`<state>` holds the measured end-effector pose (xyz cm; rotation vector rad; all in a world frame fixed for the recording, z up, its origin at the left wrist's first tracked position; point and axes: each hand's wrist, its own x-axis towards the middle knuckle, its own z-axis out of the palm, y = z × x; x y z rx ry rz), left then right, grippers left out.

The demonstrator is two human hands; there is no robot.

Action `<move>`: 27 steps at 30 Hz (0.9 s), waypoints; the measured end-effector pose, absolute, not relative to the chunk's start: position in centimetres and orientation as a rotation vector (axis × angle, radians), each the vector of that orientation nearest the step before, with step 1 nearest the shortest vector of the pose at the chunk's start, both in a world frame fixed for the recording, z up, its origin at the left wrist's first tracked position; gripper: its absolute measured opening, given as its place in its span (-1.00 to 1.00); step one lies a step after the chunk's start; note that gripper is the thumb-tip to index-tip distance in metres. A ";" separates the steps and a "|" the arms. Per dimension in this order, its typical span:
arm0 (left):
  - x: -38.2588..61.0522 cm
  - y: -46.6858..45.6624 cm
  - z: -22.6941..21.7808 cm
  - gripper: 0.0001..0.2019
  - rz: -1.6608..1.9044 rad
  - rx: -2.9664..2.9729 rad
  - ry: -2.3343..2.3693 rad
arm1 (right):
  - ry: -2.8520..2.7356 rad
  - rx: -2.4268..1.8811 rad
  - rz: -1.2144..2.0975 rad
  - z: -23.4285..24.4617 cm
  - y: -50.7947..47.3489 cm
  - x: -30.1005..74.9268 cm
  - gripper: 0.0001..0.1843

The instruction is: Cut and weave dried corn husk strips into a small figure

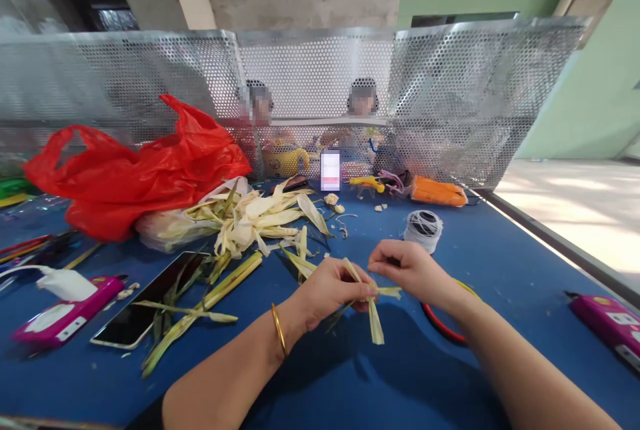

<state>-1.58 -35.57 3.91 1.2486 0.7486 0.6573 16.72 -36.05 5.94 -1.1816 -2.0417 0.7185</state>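
My left hand point(333, 289), with a gold bangle point(279, 330) on its wrist, pinches crossed strips of pale corn husk point(376, 325) between thumb and fingers. The strip ends stick out above, below and to the right of the fingertips. My right hand point(413, 271) is just right of the husk strips, apart from them, its thumb and fingers pressed together. Whatever those fingertips may hold is too small or hidden to make out. Behind my right hand stands a spool of white thread point(424, 233). Loose husks point(260, 213) lie heaped to the left, beyond my left hand.
A red plastic bag point(150, 163) and a phone point(145, 307) are at left, near a magenta power strip point(70, 313). A lit phone point(331, 170) leans against the perforated metal screen point(315, 63). An orange packet point(438, 191) lies behind; another magenta strip point(607, 323) is far right. People sit beyond the screen.
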 end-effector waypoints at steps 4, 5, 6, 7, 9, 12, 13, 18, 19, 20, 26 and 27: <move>-1.5 -35.5 4.3 -0.79 0.840 1.226 0.743 | -1.685 -1.272 1.043 4.5 -35.3 16.0 -0.78; -1.5 -35.5 4.4 -0.80 0.896 1.215 0.757 | -1.611 -1.294 1.094 4.1 -35.3 15.6 -0.77; -1.4 -35.5 4.5 -0.81 0.948 1.210 0.774 | -1.555 -1.317 1.134 3.8 -35.4 15.3 -0.76; -1.3 -35.5 4.5 -0.82 0.996 1.211 0.795 | -1.521 -1.340 1.154 3.6 -35.5 14.9 -0.75; -1.2 -35.3 4.4 -0.85 1.079 1.235 0.840 | -1.532 -1.375 1.119 3.2 -35.8 14.4 -0.70; -1.4 -34.9 3.9 -0.88 1.175 1.332 0.929 | -1.706 -1.414 0.784 3.3 -36.5 14.1 -0.69; -1.5 -34.8 3.8 -0.88 1.197 1.374 0.972 | -1.788 -1.404 0.626 3.4 -36.8 14.1 -0.71; -1.7 -34.6 3.6 -0.95 1.238 1.522 1.155 | -2.241 -1.209 0.030 4.6 -38.2 14.3 -0.72; -1.7 -34.6 3.6 -0.96 1.220 1.537 1.144 | -2.290 -1.188 -0.030 4.9 -38.3 14.4 -0.70; -1.7 -34.7 3.6 -0.96 1.183 1.548 1.117 | -2.315 -1.176 -0.061 5.1 -38.3 14.6 -0.69; -1.6 -35.3 4.1 -0.90 0.877 1.501 0.804 | -2.058 -1.196 0.446 5.7 -36.8 16.1 -0.80; -1.6 -35.5 4.3 -0.89 0.857 1.484 0.767 | -1.984 -1.208 0.624 5.6 -36.4 16.2 -0.82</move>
